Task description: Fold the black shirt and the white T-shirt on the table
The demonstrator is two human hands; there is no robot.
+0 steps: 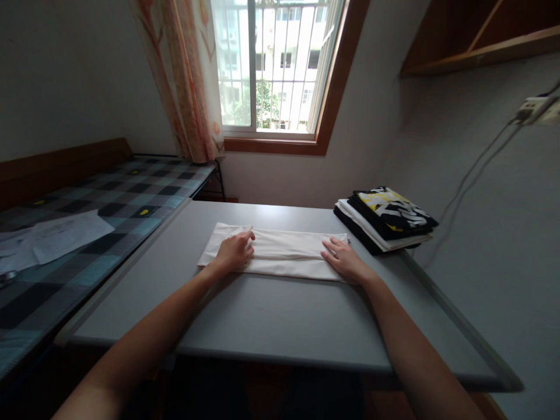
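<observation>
A white garment [284,252], folded into a long flat strip, lies crosswise on the grey table. Whether it is a shirt or trousers cannot be made out. Toward its left end, my left hand [236,251] rests on the fabric with fingers curled in and closed against it. My right hand [343,259] lies flat near the other end, its fingers spread over the cloth and pressing on it. Just beyond the right hand sits a stack of folded clothes [387,219], black and white, topped by a black piece with a yellow and white print.
The grey table [280,326] has a raised edge along its right side, by the wall. A bed with a checked cover [166,175] adjoins on the left, with paper sheets [70,236] on it. Behind are a curtain [188,81] and a barred window [284,70].
</observation>
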